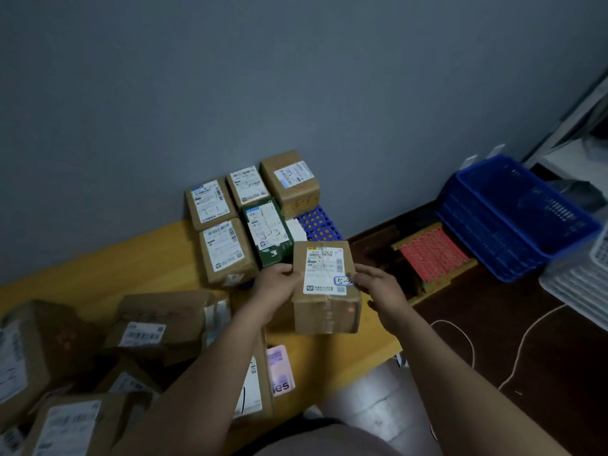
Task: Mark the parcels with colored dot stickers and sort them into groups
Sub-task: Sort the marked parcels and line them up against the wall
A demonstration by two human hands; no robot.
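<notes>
We are holding a brown cardboard parcel [324, 287] over the yellow worktop [131, 258]; we cannot tell whether it is resting on it. Our left hand [274, 284] is gripping the parcel's left edge, fingers curled onto its top. Our right hand [381, 287] is lying loose at the parcel's right edge, its nearly straight fingertips touching a small handwritten label [342, 280] on the top face.

Just behind and left of the parcel, 5 parcels are sitting in a tight group against the wall: a green parcel [268, 235] nearest, and 4 brown ones [227, 251] around it. Behind the parcel, a blue sheet of orange dot stickers [317, 222] is lying. To the parcel's right, a sheet of red dot stickers [431, 255] is lying, and farther right blue baskets [513, 218] are standing stacked. Left of the parcel and nearer to us, a loose pile of parcels [158, 324] is lying.
</notes>
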